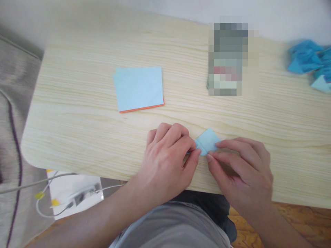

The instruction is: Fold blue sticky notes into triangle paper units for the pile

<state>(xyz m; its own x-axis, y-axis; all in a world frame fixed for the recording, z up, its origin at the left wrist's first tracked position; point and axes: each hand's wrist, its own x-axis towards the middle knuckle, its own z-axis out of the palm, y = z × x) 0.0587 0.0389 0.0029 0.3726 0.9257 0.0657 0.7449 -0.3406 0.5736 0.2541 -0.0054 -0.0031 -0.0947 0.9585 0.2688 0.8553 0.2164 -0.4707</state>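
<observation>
Between my two hands, near the table's front edge, is a small folded piece of light blue paper (208,140), its top corner pointing away from me. My left hand (172,153) pinches its left end between thumb and forefinger; the other fingers are curled. On the other side, my right hand (243,165) grips the lower right edge with thumb and fingertips. Part of the paper's left end is hidden under my left hand. Beyond my left hand lies a stack of light blue paper sheets (139,88) with an orange layer showing along its bottom edge.
A pixelated upright rectangle (227,58), its kind blurred out, lies at the back of the wood-grain table (77,137). Several blue folded paper pieces (305,57) sit at the far right. Below the left edge are cables and a white box (77,193).
</observation>
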